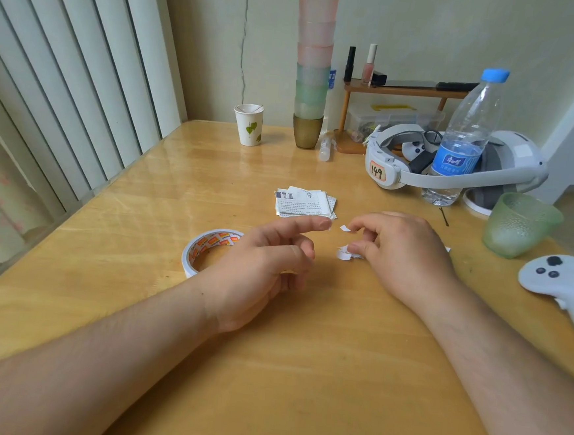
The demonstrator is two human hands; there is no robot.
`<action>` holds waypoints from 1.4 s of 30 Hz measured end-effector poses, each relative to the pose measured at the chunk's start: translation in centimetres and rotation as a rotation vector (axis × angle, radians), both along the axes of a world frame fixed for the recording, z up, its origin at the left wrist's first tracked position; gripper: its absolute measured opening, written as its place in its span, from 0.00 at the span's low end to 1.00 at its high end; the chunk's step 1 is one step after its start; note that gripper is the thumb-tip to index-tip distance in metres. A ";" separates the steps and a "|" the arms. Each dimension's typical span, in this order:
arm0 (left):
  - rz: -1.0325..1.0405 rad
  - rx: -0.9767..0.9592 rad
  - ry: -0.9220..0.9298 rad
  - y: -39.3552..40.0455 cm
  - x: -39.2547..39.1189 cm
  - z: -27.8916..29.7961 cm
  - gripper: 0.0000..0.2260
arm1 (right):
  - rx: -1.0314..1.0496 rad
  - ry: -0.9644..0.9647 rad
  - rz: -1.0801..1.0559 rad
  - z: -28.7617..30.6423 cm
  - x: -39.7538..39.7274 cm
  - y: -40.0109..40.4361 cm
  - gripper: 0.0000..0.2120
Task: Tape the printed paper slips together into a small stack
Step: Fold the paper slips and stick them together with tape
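A small stack of printed paper slips (303, 203) lies flat on the wooden table (140, 226), just beyond both hands. A roll of white tape (204, 249) with orange print lies to the left, partly hidden by my left hand (261, 270). That hand hovers with its index finger stretched toward the right and the other fingers loosely curled; nothing shows in its grip. My right hand (399, 253) has curled fingers, and its fingertips pinch a small white scrap (345, 228). More white scraps (344, 254) lie by its thumb.
A green glass (518, 225), a water bottle (463, 145), a white headset (403, 164) and a white controller (562, 276) crowd the right side. A tall stack of cups (312, 71) and a paper cup (249, 125) stand at the back. Vertical blinds line the left.
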State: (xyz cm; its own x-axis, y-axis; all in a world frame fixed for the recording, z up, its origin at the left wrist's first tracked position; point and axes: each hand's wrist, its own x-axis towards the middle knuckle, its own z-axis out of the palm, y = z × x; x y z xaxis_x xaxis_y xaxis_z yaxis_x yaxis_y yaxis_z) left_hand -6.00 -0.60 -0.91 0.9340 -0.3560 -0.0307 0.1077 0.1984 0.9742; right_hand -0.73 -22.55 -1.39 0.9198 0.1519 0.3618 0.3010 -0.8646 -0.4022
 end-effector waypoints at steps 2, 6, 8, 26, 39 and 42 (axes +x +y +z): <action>-0.001 0.004 0.001 0.0 0.0 0.0 0.24 | 0.018 -0.012 -0.004 0.2 -0.1 0.1 0.10; -0.010 0.007 -0.004 0.0 0.0 0.0 0.24 | 0.035 -0.026 -0.023 0.0 -0.1 0.2 0.07; -0.012 0.007 -0.007 0.0 0.0 0.0 0.24 | 0.060 -0.022 -0.036 0.2 0.1 -0.3 0.05; -0.134 0.372 -0.254 -1.1 1.3 3.6 0.21 | -0.090 0.382 -0.177 1.7 1.0 -9.0 0.17; 0.066 0.105 -0.122 -5.1 3.0 0.3 0.20 | 0.049 0.237 -0.250 1.3 1.3 -8.4 0.23; 0.067 0.135 -0.155 -4.6 2.6 -0.3 0.20 | 0.052 0.202 -0.255 1.5 1.0 -7.9 0.20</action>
State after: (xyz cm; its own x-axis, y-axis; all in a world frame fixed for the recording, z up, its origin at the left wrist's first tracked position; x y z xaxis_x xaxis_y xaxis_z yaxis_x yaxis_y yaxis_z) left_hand -3.42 -5.15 -1.18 0.9527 -0.2953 0.0722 -0.0548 0.0667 0.9963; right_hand 0.25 -30.49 0.16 0.9797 -0.1068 0.1694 -0.0133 -0.8787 -0.4772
